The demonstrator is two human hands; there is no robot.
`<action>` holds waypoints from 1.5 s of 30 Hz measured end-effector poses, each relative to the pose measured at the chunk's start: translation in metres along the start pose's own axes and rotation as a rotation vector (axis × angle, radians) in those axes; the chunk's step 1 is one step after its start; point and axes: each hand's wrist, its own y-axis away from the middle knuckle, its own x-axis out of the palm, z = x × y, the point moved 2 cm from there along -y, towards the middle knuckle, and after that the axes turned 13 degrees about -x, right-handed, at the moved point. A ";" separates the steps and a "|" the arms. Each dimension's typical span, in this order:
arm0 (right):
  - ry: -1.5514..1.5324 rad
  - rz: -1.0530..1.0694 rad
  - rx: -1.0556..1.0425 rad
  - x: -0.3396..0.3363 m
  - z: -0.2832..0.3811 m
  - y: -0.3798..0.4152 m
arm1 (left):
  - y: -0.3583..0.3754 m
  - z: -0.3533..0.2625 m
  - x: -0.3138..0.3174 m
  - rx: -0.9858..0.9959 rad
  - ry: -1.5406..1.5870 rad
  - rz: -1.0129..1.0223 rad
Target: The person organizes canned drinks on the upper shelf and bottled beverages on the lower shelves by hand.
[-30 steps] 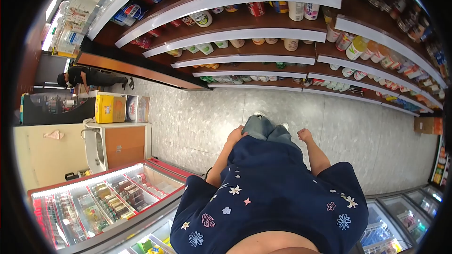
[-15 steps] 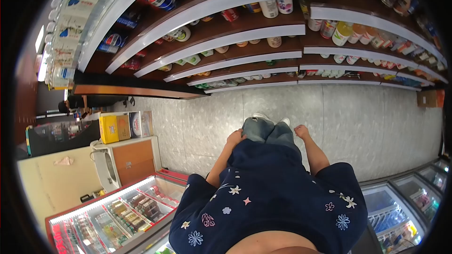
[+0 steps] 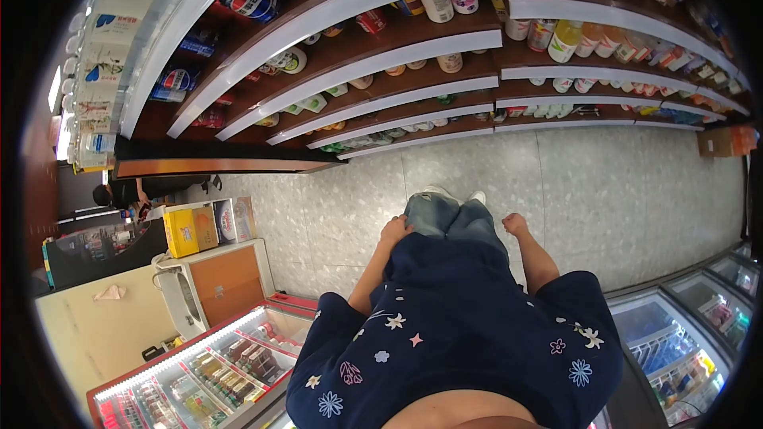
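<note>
Shelves [image 3: 413,56]: a long curved run of tiers fills the far side of the aisle, stocked with bottles, cups and cans; they lie ahead of both hands, across the open floor.
Floor [image 3: 604,199]: pale speckled tiles between the shelves and the person's feet.
Freezer [image 3: 199,365]: a red-rimmed chest with a glass lid at the person's left, packed with rows of packets; it is the nearest stocked thing to the left hand, though below and behind it.
Second freezer [image 3: 699,334]: glass-topped, at the person's right, behind the right hand.
Shirt [image 3: 453,326]: dark blue with small flowers and stars; jeans [image 3: 445,218] and white shoe tips show beyond its hem.
Yellow box [image 3: 181,232]: stands with other boxes on a small white cabinet at far left.
Left hand [image 3: 396,230]: rests against the left thigh of the jeans, fingers curled loosely, holding nothing.
Right hand [image 3: 515,225]: hangs beside the right thigh, apart from it, fingers loosely closed and empty.
Nearer hand: both are equally far from the shelves, with no item in reach.
</note>
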 end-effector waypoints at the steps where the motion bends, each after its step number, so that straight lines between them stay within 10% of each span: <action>1: -0.017 -0.011 0.009 -0.001 0.007 -0.002 | -0.001 0.002 0.000 -0.013 0.024 0.010; 19: -0.083 -0.098 -0.090 -0.053 0.064 -0.079 | -0.030 0.027 -0.017 -0.009 0.342 -0.005; 24: -0.079 -0.406 -0.437 -0.114 0.155 -0.140 | -0.070 0.022 -0.042 0.039 0.532 -0.099; 36: 0.011 -0.662 -0.582 -0.241 0.370 -0.181 | -0.152 -0.183 -0.273 0.598 0.660 -0.932; 40: 0.091 -0.554 -0.654 -0.261 0.409 -0.193 | -0.176 -0.219 -0.301 0.683 0.363 -0.851; 45: 0.471 -0.630 -0.595 -0.252 0.401 -0.241 | -0.224 -0.237 -0.307 0.945 0.753 -0.927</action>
